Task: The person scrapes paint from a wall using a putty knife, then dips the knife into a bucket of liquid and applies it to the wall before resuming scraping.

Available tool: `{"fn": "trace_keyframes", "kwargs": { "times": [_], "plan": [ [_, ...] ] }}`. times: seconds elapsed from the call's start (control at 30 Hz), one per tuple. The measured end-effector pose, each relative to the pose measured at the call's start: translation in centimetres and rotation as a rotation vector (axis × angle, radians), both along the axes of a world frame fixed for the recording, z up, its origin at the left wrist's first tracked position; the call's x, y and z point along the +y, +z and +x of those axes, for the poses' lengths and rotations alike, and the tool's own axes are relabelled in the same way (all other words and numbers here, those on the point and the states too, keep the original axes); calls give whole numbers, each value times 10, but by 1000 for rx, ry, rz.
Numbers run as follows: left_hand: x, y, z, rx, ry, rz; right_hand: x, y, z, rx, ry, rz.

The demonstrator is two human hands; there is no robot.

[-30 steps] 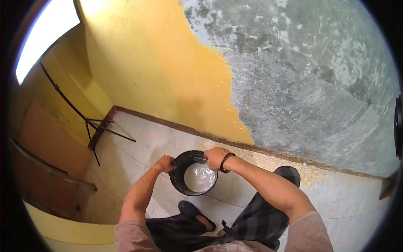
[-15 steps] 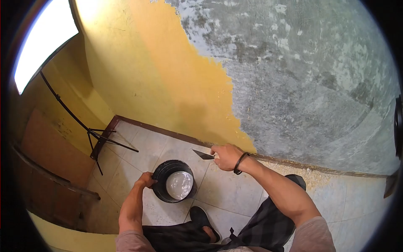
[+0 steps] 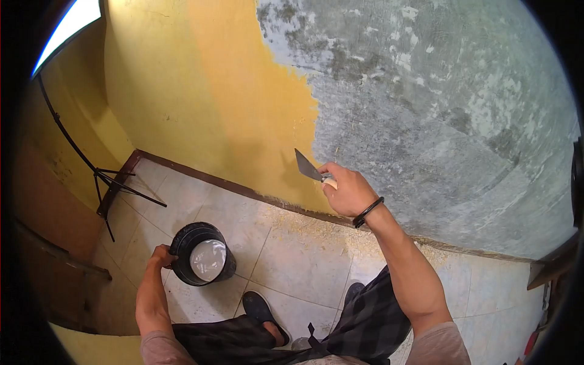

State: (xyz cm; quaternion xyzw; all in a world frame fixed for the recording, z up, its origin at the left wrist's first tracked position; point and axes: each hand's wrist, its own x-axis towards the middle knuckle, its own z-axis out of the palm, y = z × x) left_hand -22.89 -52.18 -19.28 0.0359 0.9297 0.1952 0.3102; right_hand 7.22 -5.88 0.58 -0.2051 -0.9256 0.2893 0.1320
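Observation:
My left hand is closed on the rim of a black bucket, which leans a little and has whitish liquid in the bottom. In my right hand is a pointed trowel with a pale handle; its grey blade points up and left. The blade is in front of the yellow paint on the wall, close to the ragged edge where bare grey plaster begins. A dark band circles my right wrist.
Paint flakes are strewn on the tiled floor along the brown baseboard. A black tripod stand holds a bright panel at the left. My feet in dark shoes are below, near the bucket.
My right hand has raised the trowel from near the floor to the lower wall, turning its blade upward. The view has shifted right; my left hand still holds the bucket.

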Motion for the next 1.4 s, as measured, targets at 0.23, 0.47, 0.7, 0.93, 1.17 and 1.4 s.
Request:
{"fn": "trace_keyframes", "kwargs": {
  "times": [0.23, 0.47, 0.7, 0.93, 1.17, 1.4],
  "plan": [
    [1, 8, -10, -129, -28, -123, 3, 5, 3, -17, 26, 46],
    [117, 78, -56, 601, -559, -152, 13, 5, 1, 133, 82, -974],
    [330, 206, 105, 988, -609, 951, 43, -12, -11, 335, 100, -1193],
    [415, 168, 192, 1292, -688, 997, 45, -3, -18, 343, 114, -1080],
    [445, 139, 192, 1414, -373, 1208, 49, 0, -24, 309, 145, -1097],
    [475, 131, 169, 1512, -171, 1324, 46, 9, -26, 323, 36, -1028]
  ]
}}
